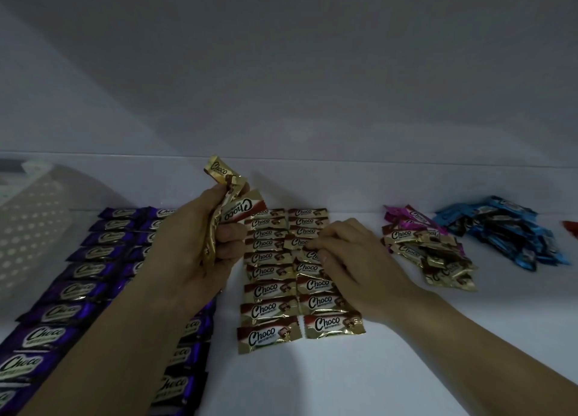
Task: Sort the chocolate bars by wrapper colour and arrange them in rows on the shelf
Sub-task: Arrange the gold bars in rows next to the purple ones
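Two gold columns stood part-filled at frame centre.
Head view: the left hand (200, 243) gripped a bunch of gold bars (225, 197) above the gold rows (272, 272), seemingly as ready stock; the right hand (350, 259), fingers curled, pinched a single bar (309, 254) in the right column, probably to align it on the shelf (406, 368).

purple bars (90, 253) | gold-and-brown bars (269, 306) | magenta bars (416, 218) | blue bars (506, 231) | white dotted basket (31, 228) | white shelf (406, 368)

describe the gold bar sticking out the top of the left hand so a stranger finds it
Find the two gold columns mid-shelf. Left of their far end, the left hand grips a bunch of gold bars. The topmost gold bar juts clear above the hand; the others sit lower.
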Demonstrator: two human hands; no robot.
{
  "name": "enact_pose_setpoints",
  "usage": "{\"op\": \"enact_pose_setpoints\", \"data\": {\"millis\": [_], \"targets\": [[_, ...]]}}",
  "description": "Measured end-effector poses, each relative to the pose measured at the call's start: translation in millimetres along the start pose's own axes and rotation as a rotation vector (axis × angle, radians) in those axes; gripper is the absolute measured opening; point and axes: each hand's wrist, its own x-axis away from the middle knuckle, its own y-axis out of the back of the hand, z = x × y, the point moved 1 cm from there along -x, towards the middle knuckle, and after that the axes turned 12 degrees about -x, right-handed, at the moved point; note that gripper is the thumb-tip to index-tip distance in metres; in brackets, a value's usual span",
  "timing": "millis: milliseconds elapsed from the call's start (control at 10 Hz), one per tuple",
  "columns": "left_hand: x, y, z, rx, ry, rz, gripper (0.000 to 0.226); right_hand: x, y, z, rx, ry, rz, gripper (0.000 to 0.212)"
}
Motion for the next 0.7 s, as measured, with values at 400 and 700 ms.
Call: {"op": "enact_pose_setpoints", "data": {"millis": [400,700], "targets": [[-1.1,4.2,-6.7,-0.116,-0.081,0.05,0.022,-2.1,1.5,4.5,-0.03,-0.05,-0.117,0.035],[7.1,-2.9,-10.7,-0.179,-0.125,-0.02,0.018,-0.9,-0.1,11.2,0.092,-0.098,0.047,0.044]]}}
